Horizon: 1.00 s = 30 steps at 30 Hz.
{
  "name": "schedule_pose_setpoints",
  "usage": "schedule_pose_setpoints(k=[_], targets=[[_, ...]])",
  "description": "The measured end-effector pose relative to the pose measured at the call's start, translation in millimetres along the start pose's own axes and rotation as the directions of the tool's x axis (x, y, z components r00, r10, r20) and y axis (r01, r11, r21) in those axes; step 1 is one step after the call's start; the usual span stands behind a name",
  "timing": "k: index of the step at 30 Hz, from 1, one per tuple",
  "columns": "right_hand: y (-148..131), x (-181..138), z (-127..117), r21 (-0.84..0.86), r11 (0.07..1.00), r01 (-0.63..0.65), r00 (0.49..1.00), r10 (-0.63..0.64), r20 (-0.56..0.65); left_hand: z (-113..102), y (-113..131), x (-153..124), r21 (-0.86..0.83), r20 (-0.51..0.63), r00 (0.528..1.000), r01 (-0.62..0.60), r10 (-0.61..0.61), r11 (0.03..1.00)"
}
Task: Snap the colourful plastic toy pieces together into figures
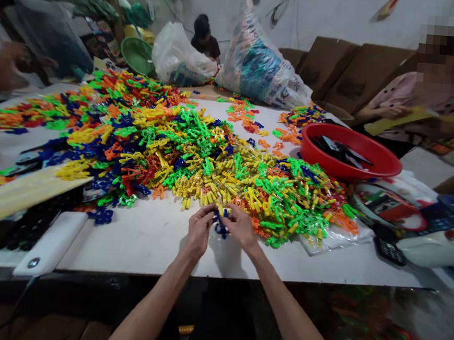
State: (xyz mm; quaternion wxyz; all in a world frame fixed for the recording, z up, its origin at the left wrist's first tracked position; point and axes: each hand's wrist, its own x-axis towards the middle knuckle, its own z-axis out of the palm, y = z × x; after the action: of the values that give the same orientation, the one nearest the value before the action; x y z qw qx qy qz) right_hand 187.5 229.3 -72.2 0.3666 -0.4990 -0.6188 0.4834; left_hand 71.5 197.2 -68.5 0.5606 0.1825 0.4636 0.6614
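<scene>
Just in front of the pile, my left hand (200, 229) and my right hand (242, 228) meet over a small dark blue plastic toy piece (221, 226). Both are closed, with thumbs and fingers pinching it from either side. A yellow bit (220, 210) shows at its top, between the fingertips; whether it is joined to the blue part I cannot tell. Beyond my fingers lies a big heap of plastic toy pieces (208, 160) in yellow, green, orange, red and blue. Many of the nearer ones have yellow ends and clear parts.
A red basin (348, 169) with dark items stands at the right, near a calculator (389, 251). On the left are a white power bank-like box (52, 242) and a yellow sheet (24, 193). Large plastic bags (259, 62) rise behind the heap. Other people sit around the table.
</scene>
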Motion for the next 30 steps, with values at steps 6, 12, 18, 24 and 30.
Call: schedule_pose_setpoints(k=[6,12,18,24,30], targets=[[-10,9,-93,-0.506,0.861,-0.049,0.809,-0.263,-0.527,-27,14,11,0.558,0.017,0.961,-0.239,0.277,0.795],[-18,11,-64,-0.706,0.708,0.008,0.876,-0.346,-0.337,-35,13,29,0.755,0.139,0.887,-0.383,0.440,0.533],[-18,37,42,-0.812,0.580,0.061,0.992,-0.122,-0.012,-40,9,21,0.772,0.198,0.878,-0.414,0.436,0.483],[-11,47,84,-0.855,0.518,-0.038,0.991,-0.090,-0.099,-70,18,3,0.793,0.128,0.894,-0.352,0.429,0.498],[2,39,75,-0.680,0.732,0.045,0.987,-0.138,-0.084,-83,28,-4,0.761,0.060,0.902,-0.318,0.427,0.565]])
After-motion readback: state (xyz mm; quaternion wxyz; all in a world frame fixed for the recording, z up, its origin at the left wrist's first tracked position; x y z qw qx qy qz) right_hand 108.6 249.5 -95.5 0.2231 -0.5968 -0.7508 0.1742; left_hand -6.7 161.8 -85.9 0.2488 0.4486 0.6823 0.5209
